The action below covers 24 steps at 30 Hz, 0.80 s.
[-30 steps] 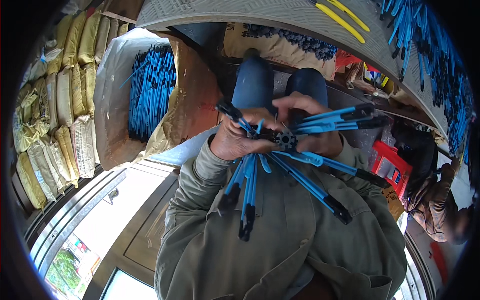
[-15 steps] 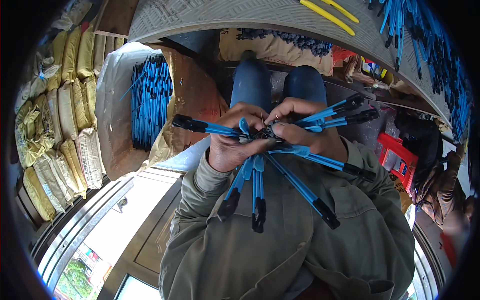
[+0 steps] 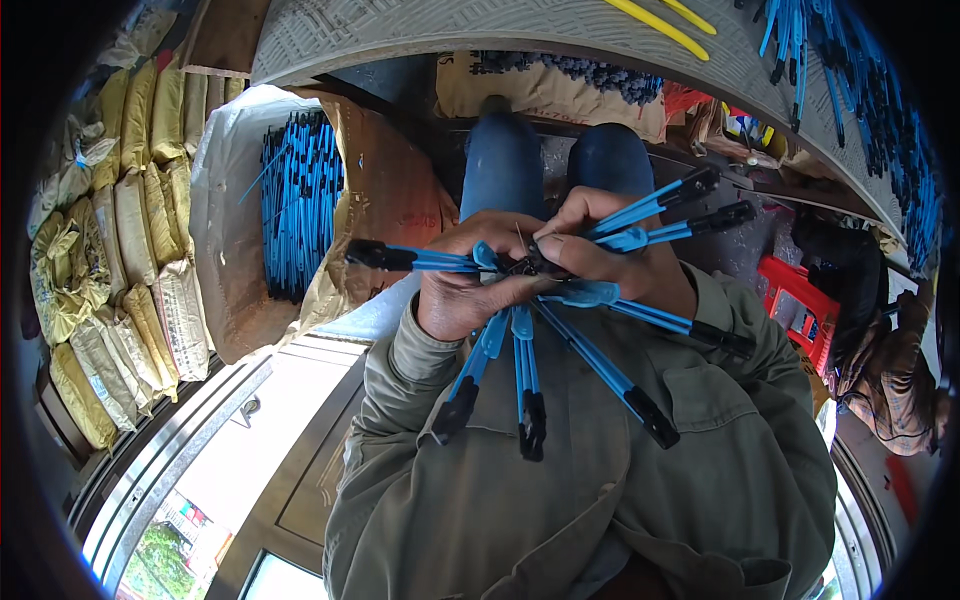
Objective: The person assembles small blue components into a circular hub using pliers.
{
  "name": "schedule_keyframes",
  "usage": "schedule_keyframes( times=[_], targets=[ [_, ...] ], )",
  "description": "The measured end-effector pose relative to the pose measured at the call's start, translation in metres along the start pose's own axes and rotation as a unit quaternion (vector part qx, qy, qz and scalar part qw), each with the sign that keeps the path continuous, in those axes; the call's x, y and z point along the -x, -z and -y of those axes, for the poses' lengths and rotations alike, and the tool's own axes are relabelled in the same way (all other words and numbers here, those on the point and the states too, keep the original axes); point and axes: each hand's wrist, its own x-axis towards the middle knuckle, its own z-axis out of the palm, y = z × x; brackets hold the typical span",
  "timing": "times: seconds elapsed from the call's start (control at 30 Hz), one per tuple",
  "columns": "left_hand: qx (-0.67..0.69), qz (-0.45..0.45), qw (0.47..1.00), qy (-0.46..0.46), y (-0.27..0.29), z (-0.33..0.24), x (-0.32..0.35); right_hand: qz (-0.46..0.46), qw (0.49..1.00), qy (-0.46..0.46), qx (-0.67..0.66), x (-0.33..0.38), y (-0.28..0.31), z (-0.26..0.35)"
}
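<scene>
My left hand (image 3: 465,285) and my right hand (image 3: 600,250) meet in front of my chest, both closed around a small dark hub (image 3: 525,265). Several blue rods with black tips (image 3: 610,375) fan out from that hub. One rod (image 3: 400,259) sticks out level to the left, two (image 3: 670,205) point up and to the right, and others hang down over my olive jacket (image 3: 560,500). My right thumb and fingers pinch at the hub. My knees in blue jeans (image 3: 555,165) show beyond the hands.
An open brown and white sack (image 3: 235,230) full of loose blue rods (image 3: 300,200) stands to the left. Stacked yellow bags (image 3: 100,260) line the far left. A grey textured surface (image 3: 520,30) above carries yellow and blue rods. A red stool (image 3: 800,305) is at the right.
One blue rod has swung out from the hub to point level to the left. The hands have stayed together and sunk slightly closer to my chest.
</scene>
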Motion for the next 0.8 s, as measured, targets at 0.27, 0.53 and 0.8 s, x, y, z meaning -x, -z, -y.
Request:
schedule_keyframes(
  times=[0.27,0.53,0.8],
  targets=[
    [0.008,0.048,0.999,0.013,0.011,0.001,-0.002,-0.008,0.996,-0.033,0.081,0.000,0.003,0.004],
    [-0.007,0.114,0.993,0.028,0.018,-0.006,-0.010,-0.039,0.995,0.001,0.087,0.003,-0.005,-0.002],
    [0.020,0.079,0.996,0.033,0.014,-0.003,-0.003,0.023,0.977,0.122,0.174,-0.003,0.008,-0.011]
  ],
)
